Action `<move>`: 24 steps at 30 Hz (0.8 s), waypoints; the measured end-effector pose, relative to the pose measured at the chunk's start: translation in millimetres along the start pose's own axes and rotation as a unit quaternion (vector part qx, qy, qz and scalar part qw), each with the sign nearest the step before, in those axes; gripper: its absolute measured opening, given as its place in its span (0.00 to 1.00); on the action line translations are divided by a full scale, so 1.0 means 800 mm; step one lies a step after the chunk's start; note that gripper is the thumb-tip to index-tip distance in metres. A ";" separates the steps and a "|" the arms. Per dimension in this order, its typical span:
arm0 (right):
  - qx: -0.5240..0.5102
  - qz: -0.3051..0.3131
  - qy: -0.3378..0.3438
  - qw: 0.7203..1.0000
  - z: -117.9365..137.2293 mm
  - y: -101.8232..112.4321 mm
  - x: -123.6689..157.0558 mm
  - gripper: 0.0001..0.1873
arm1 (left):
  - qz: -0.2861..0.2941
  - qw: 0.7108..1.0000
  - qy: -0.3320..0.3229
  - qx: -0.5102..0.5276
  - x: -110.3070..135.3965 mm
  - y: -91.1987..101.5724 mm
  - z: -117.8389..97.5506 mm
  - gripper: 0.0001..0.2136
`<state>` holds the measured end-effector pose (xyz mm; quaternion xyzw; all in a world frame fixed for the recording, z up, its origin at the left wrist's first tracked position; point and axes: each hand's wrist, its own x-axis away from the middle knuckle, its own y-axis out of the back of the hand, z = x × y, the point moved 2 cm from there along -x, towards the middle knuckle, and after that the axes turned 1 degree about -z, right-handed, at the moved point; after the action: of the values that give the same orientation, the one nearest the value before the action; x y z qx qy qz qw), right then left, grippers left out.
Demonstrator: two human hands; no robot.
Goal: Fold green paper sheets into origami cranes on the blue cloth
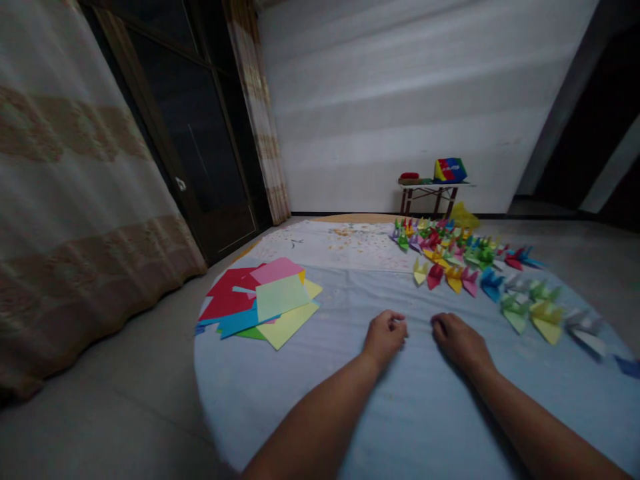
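My left hand (386, 337) rests on the pale blue tablecloth (320, 387) near the middle of the round table, fingers loosely curled, with nothing visible in them. A short gap to its right, my right hand (461, 341) lies knuckles up with its fingers bent under; no object shows in it. Left of my hands is a loose pile of coloured paper squares, among them a pale green sheet (283, 297), a red sheet (227, 307) and a pink sheet (278, 269). Folded paper cranes (485, 257) in many colours crowd the right side, the nearest being a yellow crane (547, 320).
Farther back, the cloth turns to a white patterned part (345, 243). A blue piece (627, 367) lies at the right table edge. Beyond stands a small folding table (433, 187) with a multicoloured bag (450, 170). Curtains (75, 167) and a dark glass door (195, 147) are at left.
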<state>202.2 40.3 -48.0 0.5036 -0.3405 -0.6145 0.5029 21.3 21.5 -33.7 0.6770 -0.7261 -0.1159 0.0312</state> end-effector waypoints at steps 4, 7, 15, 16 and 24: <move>-0.023 -0.008 -0.001 1.000 0.008 0.009 0.000 0.12 | -0.006 0.999 -0.028 -0.046 0.009 0.039 -0.013 0.12; -0.039 -0.012 -0.014 0.999 0.011 0.013 -0.004 0.11 | -0.017 0.994 -0.054 -0.093 0.005 0.065 -0.016 0.13; -0.123 0.001 -0.022 0.992 0.008 0.020 -0.007 0.11 | -0.009 0.954 -0.115 -0.276 0.010 0.074 -0.010 0.14; -0.143 -0.002 -0.011 0.990 0.007 0.021 -0.007 0.11 | -0.007 0.948 -0.119 -0.295 0.011 0.074 -0.009 0.14; -0.257 0.002 -0.019 0.966 0.012 0.018 -0.014 0.11 | -0.023 0.934 -0.102 -0.343 0.012 0.085 0.003 0.12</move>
<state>196.3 46.2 -29.4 0.3453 -0.1817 -0.6897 0.6100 -45.9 15.8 -22.6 0.6266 -0.6256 -0.4266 0.1844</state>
